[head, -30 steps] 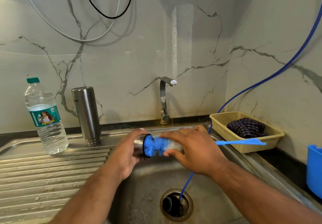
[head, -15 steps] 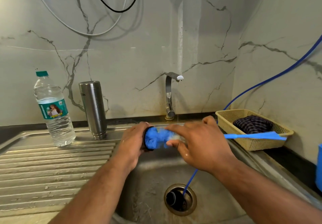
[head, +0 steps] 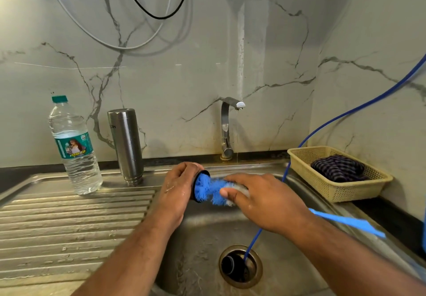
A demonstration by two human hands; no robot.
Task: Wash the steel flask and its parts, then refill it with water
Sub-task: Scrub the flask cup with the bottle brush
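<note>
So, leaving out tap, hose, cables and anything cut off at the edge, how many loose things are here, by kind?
Bottles: 2, plastic water bottle, steel flask
Caps: 1, flask cap in the left hand
Brushes: 1, blue brush in the right hand
Baskets: 1, yellow basket
Cloths: 1, checked cloth
Total: 6

bottle point(head: 75, 148) left of flask point(head: 126, 144), both standing on drainboard point(head: 69, 226) | drainboard left of basin point(head: 202, 238) | tap point(head: 227, 129) behind basin | basket point(head: 341, 192) right of basin, cloth point(head: 337, 167) in it | hose point(head: 253, 243) into drain point(head: 258, 272)

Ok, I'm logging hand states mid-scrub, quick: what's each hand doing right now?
Left hand: closed round the black-rimmed flask cap.
Right hand: closed on the blue bottle brush, bristles inside the cap.
</note>
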